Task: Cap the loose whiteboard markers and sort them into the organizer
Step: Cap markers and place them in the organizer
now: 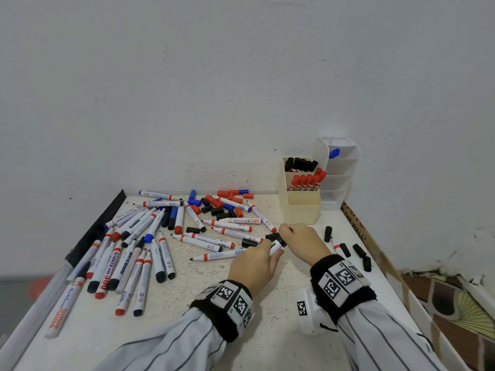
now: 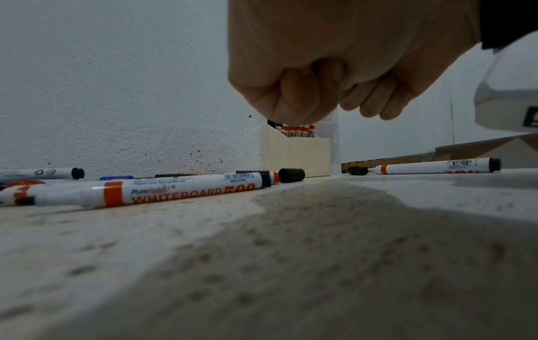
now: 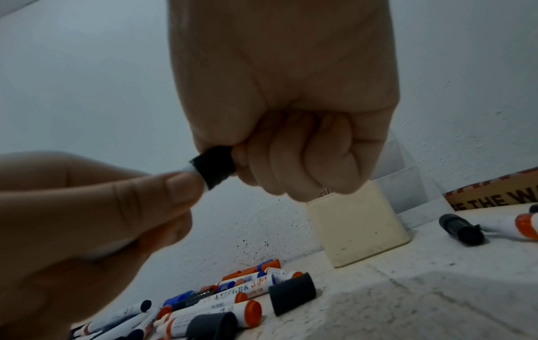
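Observation:
My left hand [image 1: 269, 253] grips the white barrel of a black whiteboard marker [image 1: 277, 243] just above the table. My right hand [image 1: 286, 232] curls round the black cap [image 3: 214, 169] at the marker's end, and the cap meets the barrel; the tip is hidden. In the right wrist view the left hand's thumb [image 3: 180, 188] presses the barrel beside the cap. In the left wrist view my left hand [image 2: 305, 99] is a closed fist that hides the marker. The cream organizer [image 1: 300, 210] behind the hands holds capped black markers [image 1: 301, 164] and red markers [image 1: 308, 180].
Several loose markers [image 1: 139, 242] and caps [image 1: 219, 207] cover the table's left and middle. Black caps [image 1: 328, 233] and one uncapped marker [image 1: 337, 246] lie right of my hands. A white tiered organizer [image 1: 340, 172] holds a blue marker [image 1: 334, 153]. A printed cardboard sheet [image 1: 356, 226] lines the right edge.

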A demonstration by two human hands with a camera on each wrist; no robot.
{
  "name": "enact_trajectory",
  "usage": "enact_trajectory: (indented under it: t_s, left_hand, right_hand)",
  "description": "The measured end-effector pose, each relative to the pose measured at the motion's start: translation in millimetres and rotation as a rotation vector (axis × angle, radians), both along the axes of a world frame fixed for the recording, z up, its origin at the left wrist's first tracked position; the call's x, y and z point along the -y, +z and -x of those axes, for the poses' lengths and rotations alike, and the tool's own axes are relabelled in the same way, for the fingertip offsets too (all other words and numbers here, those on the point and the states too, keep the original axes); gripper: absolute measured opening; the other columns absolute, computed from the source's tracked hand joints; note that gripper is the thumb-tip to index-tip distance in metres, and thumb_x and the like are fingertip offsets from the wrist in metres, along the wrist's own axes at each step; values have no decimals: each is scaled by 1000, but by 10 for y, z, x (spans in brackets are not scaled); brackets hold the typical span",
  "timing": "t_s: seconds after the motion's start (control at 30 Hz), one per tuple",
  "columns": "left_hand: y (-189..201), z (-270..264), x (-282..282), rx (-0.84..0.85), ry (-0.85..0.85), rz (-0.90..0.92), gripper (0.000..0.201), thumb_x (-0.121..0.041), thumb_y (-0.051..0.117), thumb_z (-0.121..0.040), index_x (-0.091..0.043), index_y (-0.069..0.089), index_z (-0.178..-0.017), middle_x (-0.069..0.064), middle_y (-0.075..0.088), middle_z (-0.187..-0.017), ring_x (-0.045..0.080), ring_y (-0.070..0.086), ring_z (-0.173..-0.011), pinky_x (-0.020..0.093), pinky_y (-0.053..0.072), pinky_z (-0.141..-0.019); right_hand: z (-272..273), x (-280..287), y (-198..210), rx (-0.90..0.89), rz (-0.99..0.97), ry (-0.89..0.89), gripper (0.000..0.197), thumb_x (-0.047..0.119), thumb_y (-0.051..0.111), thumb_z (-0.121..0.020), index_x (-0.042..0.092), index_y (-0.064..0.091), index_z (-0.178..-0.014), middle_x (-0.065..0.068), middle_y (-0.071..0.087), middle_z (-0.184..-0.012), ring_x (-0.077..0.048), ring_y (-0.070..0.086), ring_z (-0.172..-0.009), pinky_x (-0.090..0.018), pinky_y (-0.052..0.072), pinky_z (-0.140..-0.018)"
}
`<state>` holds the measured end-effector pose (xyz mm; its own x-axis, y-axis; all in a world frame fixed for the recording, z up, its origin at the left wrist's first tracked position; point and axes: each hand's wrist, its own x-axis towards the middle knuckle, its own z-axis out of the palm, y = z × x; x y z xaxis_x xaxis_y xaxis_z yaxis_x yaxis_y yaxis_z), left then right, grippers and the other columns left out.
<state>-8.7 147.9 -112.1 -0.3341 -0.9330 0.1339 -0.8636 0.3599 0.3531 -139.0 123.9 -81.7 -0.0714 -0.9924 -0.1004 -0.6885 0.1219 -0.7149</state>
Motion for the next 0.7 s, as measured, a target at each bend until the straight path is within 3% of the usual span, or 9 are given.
enact_trajectory:
  t_s: [0.13,0.27,0.37,0.47,0.53,0.63,0.7]
  left_hand:
    - [-13,-7,4,-31,-15,-48,41,-46,29,-98,-12,48,-111,7,63,-94,25,60,-84,28,37,-57]
    - [-51,-11,61,-117,7,-144,38,-48,37,-95,-15,50,-110,4,60,-87,24,60,-81,33,48,-67]
    - [-52,12,54,-169,36,-139,27,-32,47,-92,-16,49,-115,0,53,-93,18,53,-84,33,49,-73]
    - [-65,9,67,-133,122,-21,42,-16,48,-88,-18,41,-129,-1,47,-121,16,47,-110,28,44,-91]
    - [-52,-33,77,-56,221,15,44,-18,47,-90,-20,38,-133,-1,41,-132,17,40,-122,31,38,-100]
    - [-29,-120,90,128,361,-98,41,-27,43,-94,-17,39,-134,3,36,-138,22,32,-130,39,31,-105]
    - [-35,-144,92,243,400,-163,40,-28,40,-94,-16,40,-133,4,36,-138,24,29,-131,41,28,-106]
  right_hand:
    - [11,-3,-24,-33,-22,20,45,33,33,-96,14,45,-58,-3,47,-62,-16,43,-62,-31,31,-59]
    - [41,-4,-52,-53,-48,53,48,44,33,-97,8,54,-74,-6,52,-70,-19,47,-68,-31,35,-65]
    - [102,22,4,16,-7,29,46,49,40,-94,10,53,-74,-2,55,-65,-14,48,-58,-26,37,-59]
    - [249,53,190,147,140,-90,38,42,51,-91,6,59,-85,-2,62,-73,-9,47,-53,-19,39,-52]
    - [407,71,367,215,293,-196,30,37,56,-90,7,59,-91,-4,64,-81,-10,49,-55,-19,40,-51]
    - [733,142,594,254,547,-367,17,29,59,-89,12,57,-91,-6,64,-86,-17,57,-63,-23,47,-58]
    - [980,210,669,234,710,-475,9,23,58,-89,15,57,-93,-7,64,-89,-26,62,-74,-33,52,-69]
